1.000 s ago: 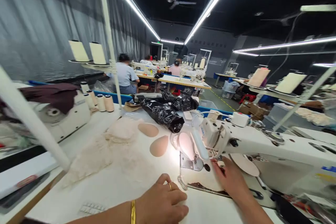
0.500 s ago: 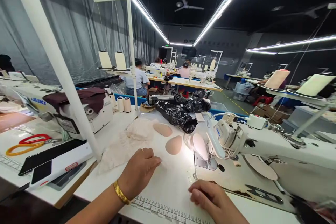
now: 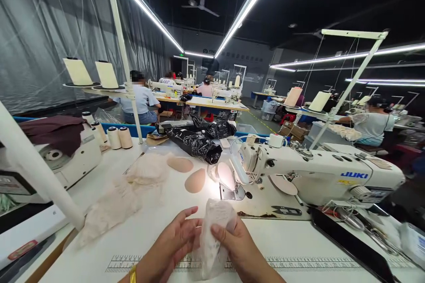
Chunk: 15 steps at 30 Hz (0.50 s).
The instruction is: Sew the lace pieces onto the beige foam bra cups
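A whitish, see-through folded piece (image 3: 215, 239), thin fabric or plastic, I cannot tell which, stands upright in my right hand (image 3: 244, 245), pinched under the thumb. My left hand (image 3: 181, 236) is beside it with fingers apart; whether the fingertips touch it is unclear. Beyond my hands lie two flat beige oval pads (image 3: 195, 181). Another pale pad (image 3: 226, 176) rests by the needle area of the white sewing machine (image 3: 265, 159), under its lamp. Sheer cream fabric (image 3: 116, 203) lies crumpled to the left.
Black plastic bags (image 3: 195, 139) lie at the table's back. Thread cones (image 3: 114, 138) and a white pole (image 3: 40, 168) stand left. A printed ruler (image 3: 285, 264) runs along the front edge. A long black tray (image 3: 352, 243) with tools is at right. Other people sit at machines farther off.
The view has swung to the right. My right hand, with nothing visible in it before, now grips the whitish piece. My left hand has come close to it and spread its fingers.
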{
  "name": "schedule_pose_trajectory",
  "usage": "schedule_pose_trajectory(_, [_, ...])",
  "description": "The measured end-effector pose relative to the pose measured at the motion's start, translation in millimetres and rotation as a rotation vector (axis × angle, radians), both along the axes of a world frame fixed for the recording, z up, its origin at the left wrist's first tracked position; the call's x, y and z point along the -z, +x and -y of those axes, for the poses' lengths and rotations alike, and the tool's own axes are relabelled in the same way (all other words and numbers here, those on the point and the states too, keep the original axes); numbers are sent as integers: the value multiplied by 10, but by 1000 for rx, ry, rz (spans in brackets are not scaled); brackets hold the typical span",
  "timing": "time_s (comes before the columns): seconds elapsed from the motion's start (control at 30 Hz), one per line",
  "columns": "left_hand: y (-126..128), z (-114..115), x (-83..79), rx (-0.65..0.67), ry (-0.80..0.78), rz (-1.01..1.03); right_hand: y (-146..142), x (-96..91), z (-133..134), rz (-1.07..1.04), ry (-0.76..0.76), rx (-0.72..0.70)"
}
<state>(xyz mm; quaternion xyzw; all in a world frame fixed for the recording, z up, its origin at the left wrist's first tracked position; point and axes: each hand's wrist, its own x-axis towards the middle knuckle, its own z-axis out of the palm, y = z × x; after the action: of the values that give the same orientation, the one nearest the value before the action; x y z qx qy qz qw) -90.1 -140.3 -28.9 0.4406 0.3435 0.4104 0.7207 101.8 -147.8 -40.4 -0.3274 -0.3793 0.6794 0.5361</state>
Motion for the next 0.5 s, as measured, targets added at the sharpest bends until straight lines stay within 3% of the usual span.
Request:
schedule_pose_trajectory(0.07, [95,-41,-126,72,-160,112,7,34,27,67,73,-25])
schedule_pose_trajectory(0.2, [219,-94,-280,-6,-141,158,75,29,49,147,121,23])
schedule_pose_trajectory(0.33, [234,-111,-247,-69,5,89,200,-11,21,340,152,142])
schedule_pose_trajectory(0.5, [260,-100,-182,-129,86,30,268,-118,50,772,406,207])
